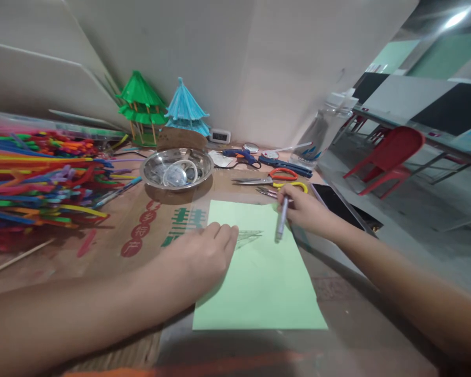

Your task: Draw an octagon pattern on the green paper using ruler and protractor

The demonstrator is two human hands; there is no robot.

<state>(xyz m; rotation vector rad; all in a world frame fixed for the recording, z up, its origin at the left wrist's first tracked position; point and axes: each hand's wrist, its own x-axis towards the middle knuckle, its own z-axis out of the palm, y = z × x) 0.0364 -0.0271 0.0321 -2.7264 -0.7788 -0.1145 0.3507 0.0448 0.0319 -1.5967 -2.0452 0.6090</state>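
A light green sheet of paper (262, 293) lies on the cardboard-covered table in front of me. My left hand (210, 254) rests on its left side with curled fingers, closed on a clear set square (249, 236). Only the pointed end of the set square shows past my fingers; my hand hides the rest. Over the sheet's upper right edge, my right hand (298, 207) grips a pale, slim pen (282, 219), somewhat blurred, its lower end pointing down toward the paper.
Beyond the sheet lie scissors (255, 181), a blue glue gun (239, 155) and a metal bowl (149, 173) of small items. Pipe cleaners (39, 178) crowd the left. Green (141, 104) and blue (186, 107) model pavilions stand behind. A bottle (317, 131) and phone (337, 204) are right.
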